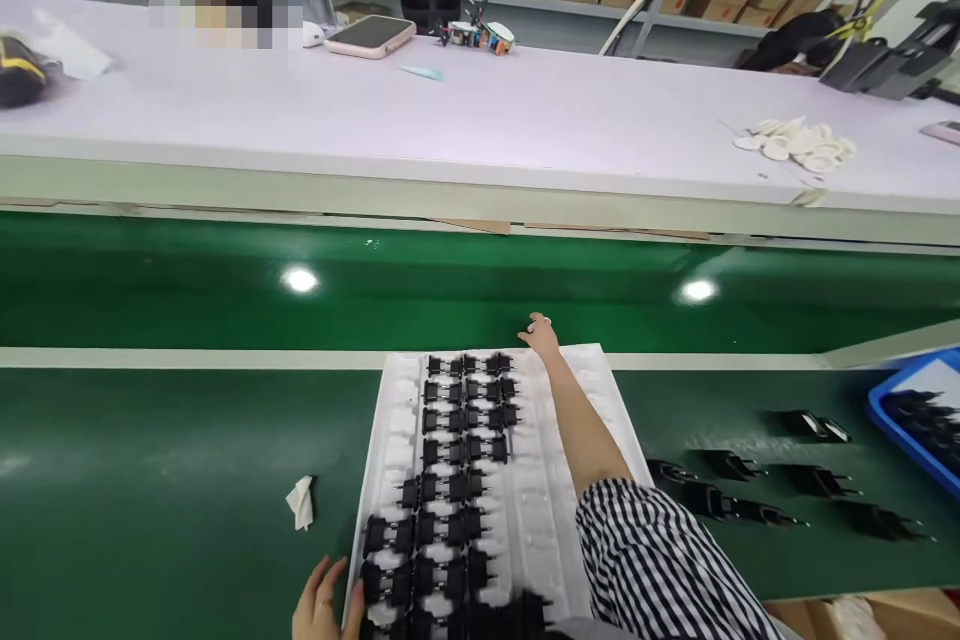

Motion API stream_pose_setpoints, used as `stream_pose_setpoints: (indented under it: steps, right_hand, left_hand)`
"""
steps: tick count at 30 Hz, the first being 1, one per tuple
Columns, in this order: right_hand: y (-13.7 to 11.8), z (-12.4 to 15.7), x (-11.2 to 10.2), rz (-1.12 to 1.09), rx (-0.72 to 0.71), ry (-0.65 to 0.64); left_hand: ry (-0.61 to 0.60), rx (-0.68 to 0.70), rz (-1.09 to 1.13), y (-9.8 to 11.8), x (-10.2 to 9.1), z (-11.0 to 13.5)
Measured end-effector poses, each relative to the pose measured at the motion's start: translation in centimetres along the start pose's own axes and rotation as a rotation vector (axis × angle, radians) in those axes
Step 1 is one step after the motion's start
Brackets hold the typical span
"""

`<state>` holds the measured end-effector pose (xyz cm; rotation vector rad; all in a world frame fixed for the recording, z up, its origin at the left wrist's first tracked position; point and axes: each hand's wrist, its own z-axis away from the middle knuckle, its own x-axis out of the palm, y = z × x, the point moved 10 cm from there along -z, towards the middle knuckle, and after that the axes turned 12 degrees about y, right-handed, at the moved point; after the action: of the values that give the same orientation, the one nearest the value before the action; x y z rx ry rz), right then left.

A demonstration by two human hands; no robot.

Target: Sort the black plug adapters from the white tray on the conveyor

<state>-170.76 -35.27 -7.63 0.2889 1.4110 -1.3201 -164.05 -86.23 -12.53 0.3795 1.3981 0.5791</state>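
Note:
A white moulded tray (551,520) lies in front of me, with rows of black plug-like parts (450,487) with metal pins in its left and middle columns. My left hand (324,605) is at the tray's near left edge, fingers apart, the thumb against its side. My right arm reaches over the tray's right part. Just beyond the far edge, my right hand (541,332) has its fingers curled around something small and white, too small to name. A dark shape at the bottom hides the nearest parts.
More black plug-like parts (731,465) lie on the green surface at right, beside a blue bin (911,420). A crumpled white scrap (301,503) lies left. Beyond the green strip (450,290), a raised white shelf (525,120) carries a phone (371,36) and white discs (799,144).

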Motion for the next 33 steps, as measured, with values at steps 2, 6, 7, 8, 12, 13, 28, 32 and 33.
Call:
stream_pose_setpoints:
  steps: [2, 6, 7, 8, 12, 13, 28, 32, 33]
  right_hand:
    - [-1.3, 3.0, -1.4, -0.059, -0.081, -0.013]
    - [-5.8, 13.5, -4.5, -0.231, -0.355, -0.126]
    - [-7.3, 16.6, -5.4, -0.287, -0.466, -0.155]
    - [-8.5, 19.5, -6.3, -0.331, -0.566, -0.164]
    - [-11.0, 27.1, -8.8, -0.406, -0.759, -0.166]
    - [-11.0, 27.9, -9.2, -0.407, -0.755, -0.150]
    - [-12.1, 35.1, -11.4, -0.606, -1.024, -0.207]
    - [-10.8, 33.3, -13.3, -0.692, -0.893, -0.007]
    - [-10.7, 33.1, -13.5, -0.626, -0.888, 0.069]
  left_hand:
    - [-0.062, 0.026, 0.043, 3.8, 0.4, 0.0]
    - [-0.250, 0.087, 0.394, 15.5, 0.4, 0.4]
    - [-0.336, 0.082, 0.536, 18.7, 0.4, 0.8]
    - [-0.442, 0.046, 0.686, 21.5, 0.6, 1.3]
    - [-0.772, -0.275, 1.128, 28.3, 0.5, 4.2]
    - [-0.790, -0.365, 1.176, 28.7, 0.3, 4.9]
    - [-0.708, -0.803, 1.403, 26.7, -2.4, 8.1]
    - [-0.765, -0.725, 1.400, 27.5, -3.5, 8.7]
    - [-0.762, -0.725, 1.411, 27.5, -3.6, 8.8]
